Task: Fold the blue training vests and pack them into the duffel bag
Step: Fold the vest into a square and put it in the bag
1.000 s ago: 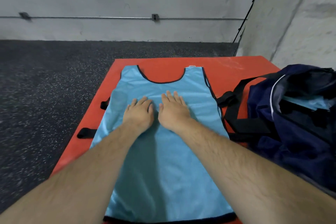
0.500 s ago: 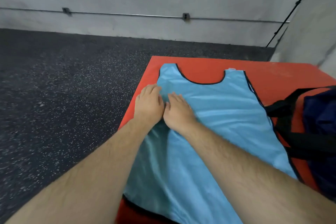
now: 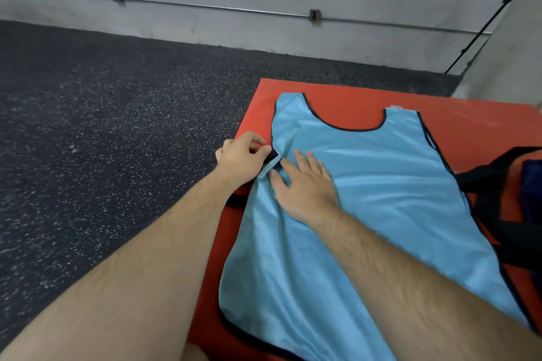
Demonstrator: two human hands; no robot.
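The blue vest (image 3: 381, 170) lies flat on the red mat (image 3: 469, 126), where the left hand (image 3: 243, 158) pinches its side edge and the right hand (image 3: 305, 187) presses it with straight fingers, yet an uneven pull may bunch the slippery cloth.

Two bare forearms and two bare hands of one person.

The left forearm (image 3: 146, 258) and the right forearm (image 3: 410, 278) are uncovered along all of their visible length, from the lower edge of the view to the wrists. Both carry sparse, fine hair, and faint ridges of tendon or vein run under the skin of the right one. The left hand (image 3: 240, 160) and the right hand (image 3: 305, 187) are bare too, with short, trimmed nails on the right fingers (image 3: 302, 161). A small patch of bare skin (image 3: 193, 354) at the bottom edge beside the left forearm is too cropped to identify.
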